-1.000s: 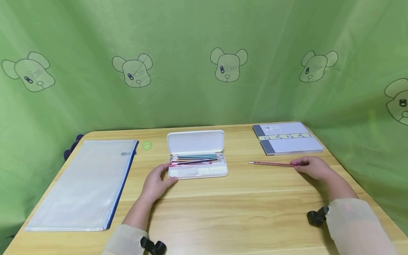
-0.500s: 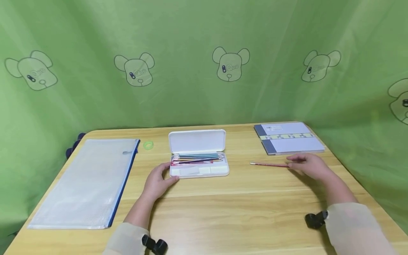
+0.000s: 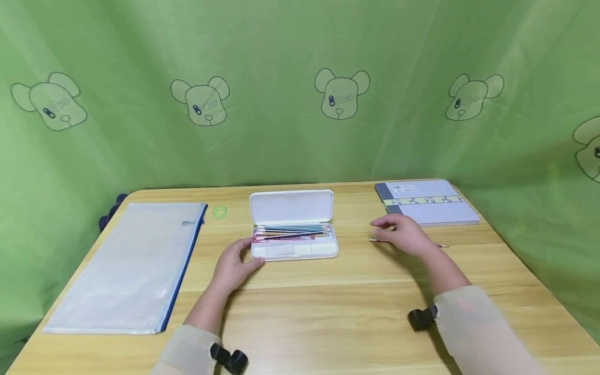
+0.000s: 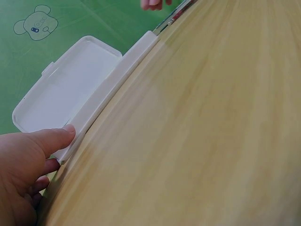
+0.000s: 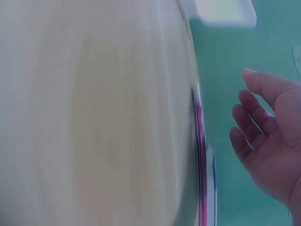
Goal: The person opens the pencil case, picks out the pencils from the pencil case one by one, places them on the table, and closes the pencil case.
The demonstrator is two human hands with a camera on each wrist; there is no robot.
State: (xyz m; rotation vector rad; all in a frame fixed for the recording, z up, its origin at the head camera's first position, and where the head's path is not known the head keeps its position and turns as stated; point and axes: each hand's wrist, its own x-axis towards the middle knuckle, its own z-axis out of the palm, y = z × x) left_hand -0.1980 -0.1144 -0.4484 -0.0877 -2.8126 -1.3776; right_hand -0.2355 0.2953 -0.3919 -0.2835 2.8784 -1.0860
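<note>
An open white pencil case with several pencils inside stands at the middle of the table, its lid tilted back. My left hand holds its left end. In the left wrist view, the thumb lies on the front wall of the case and the other fingers curl at its corner. A red pencil lies on the table to the right of the case. Over it hovers my right hand, which hides its middle. The right wrist view shows that hand with loosely bent fingers and nothing in them.
A translucent zip folder with a blue edge lies at the left. Near the back are a small green ring and, at the right, a banded notebook. A green curtain hangs behind the table.
My right hand has let go of the red pencil's right end and moved left, up over the pencil. The left hand stays on the pencil case; the view has shifted slightly.
</note>
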